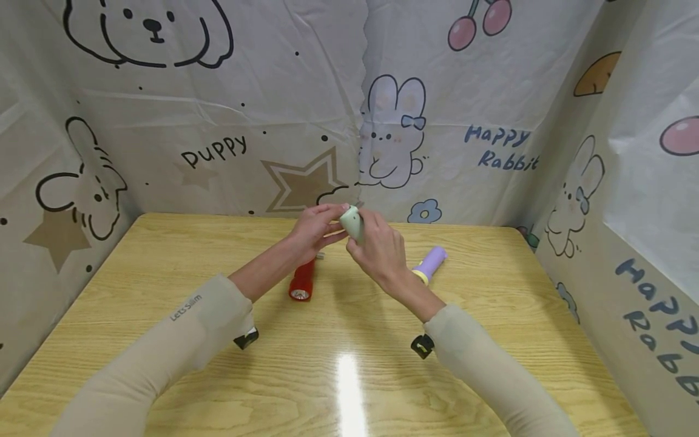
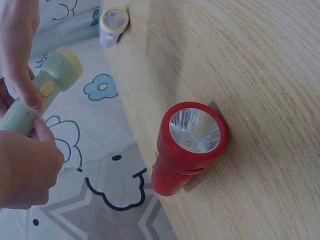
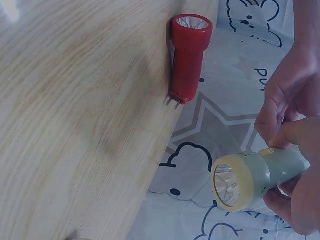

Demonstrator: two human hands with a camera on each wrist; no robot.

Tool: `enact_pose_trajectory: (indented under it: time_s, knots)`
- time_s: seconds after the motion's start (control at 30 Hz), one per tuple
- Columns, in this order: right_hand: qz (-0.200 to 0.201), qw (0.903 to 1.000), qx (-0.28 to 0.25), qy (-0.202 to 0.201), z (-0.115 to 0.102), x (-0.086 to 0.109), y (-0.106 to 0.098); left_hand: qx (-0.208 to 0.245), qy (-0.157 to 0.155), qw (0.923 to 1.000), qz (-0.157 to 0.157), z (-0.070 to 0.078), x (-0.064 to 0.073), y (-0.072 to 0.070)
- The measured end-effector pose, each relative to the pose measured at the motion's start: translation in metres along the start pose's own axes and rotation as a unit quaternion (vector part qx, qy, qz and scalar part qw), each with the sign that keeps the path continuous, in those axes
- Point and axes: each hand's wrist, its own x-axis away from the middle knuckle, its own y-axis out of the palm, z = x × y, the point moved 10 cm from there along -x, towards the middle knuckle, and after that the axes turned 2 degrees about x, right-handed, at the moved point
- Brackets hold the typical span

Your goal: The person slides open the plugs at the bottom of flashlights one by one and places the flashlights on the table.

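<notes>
Your right hand (image 1: 379, 246) curls round the body of the green flashlight (image 3: 257, 175), thumb just beside its yellow switch (image 2: 46, 89); your left hand (image 1: 314, 230) meets it from nine o'clock, fingers loosely extended and thumb touching the tail end, though whether they pinch it I cannot tell. You have the flashlight raised off the table (image 1: 185, 243) near its far edge, at twelve o'clock from you, tail tilted up toward eleven and lens (image 3: 227, 185) angled down toward you. Its body is smooth and pale, with small dark holes near the head and a cream-yellow rim around a silvery reflector. At about half past seven from it, the red flashlight (image 3: 189, 60) lies on the table, lens toward you and two metal prongs (image 3: 173, 102) at the far end; your left hand and wrist cover part of it in the head view. At four o'clock lies the purple flashlight (image 1: 432, 261), its yellow-rimmed end toward seven and partly hidden by your right wrist. Closer to you, a black device shows under each cuff, at seven (image 1: 246, 338) and five (image 1: 423, 346), and glare streaks the wood grain at six. Beyond your hands, a cloth (image 1: 295, 91) printed with puppies, rabbits and stars stands from ten round to two.
</notes>
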Motion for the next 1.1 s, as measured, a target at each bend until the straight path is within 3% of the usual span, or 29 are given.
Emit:
enact_pose_trajectory:
  time_s: [1.1]
  knots:
    - [-0.034, 0.9988, -0.009, 0.033, 0.012, -0.005, 0.003, 0.003, 0.011, 0.9996, -0.026, 0.001, 0.001, 0.01]
